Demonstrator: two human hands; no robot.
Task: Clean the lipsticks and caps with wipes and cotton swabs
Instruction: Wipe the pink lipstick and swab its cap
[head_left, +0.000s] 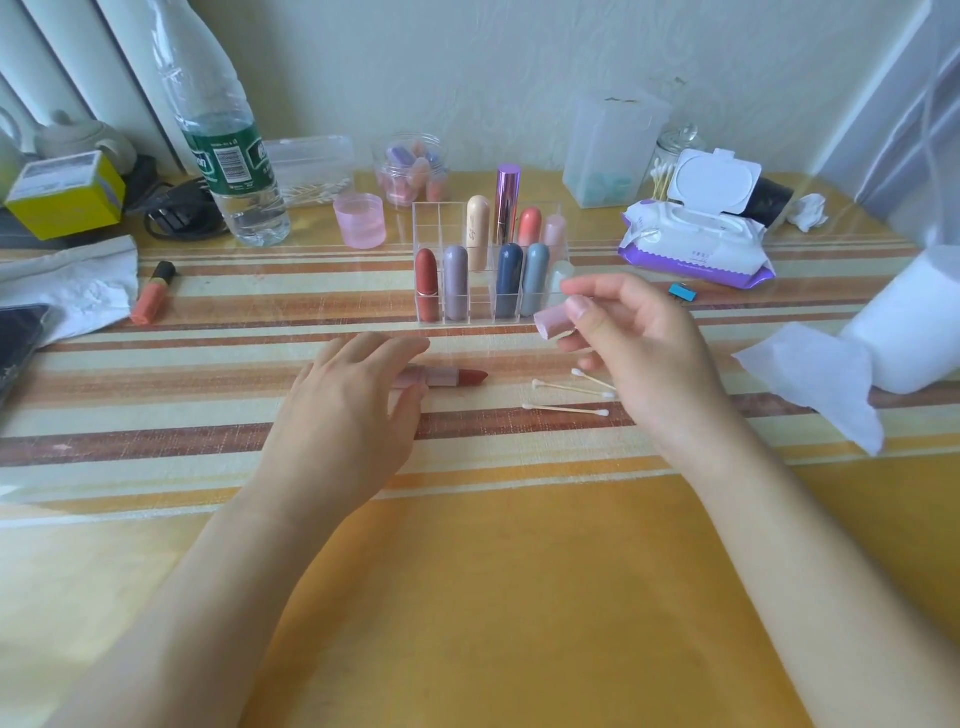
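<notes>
An uncapped pink lipstick with a red bullet lies on the striped tablecloth, its base under the fingers of my left hand, which rests over it with fingers relaxed. My right hand pinches the pink cap above the table. Three cotton swabs lie just below that hand. A clear organizer behind holds several capped lipsticks. The wet wipes pack sits open at the back right.
A water bottle, a pink cup, a jar of small items, a swab jar and a clear box line the back. An orange lip tube and tissue lie left; a paper roll stands right.
</notes>
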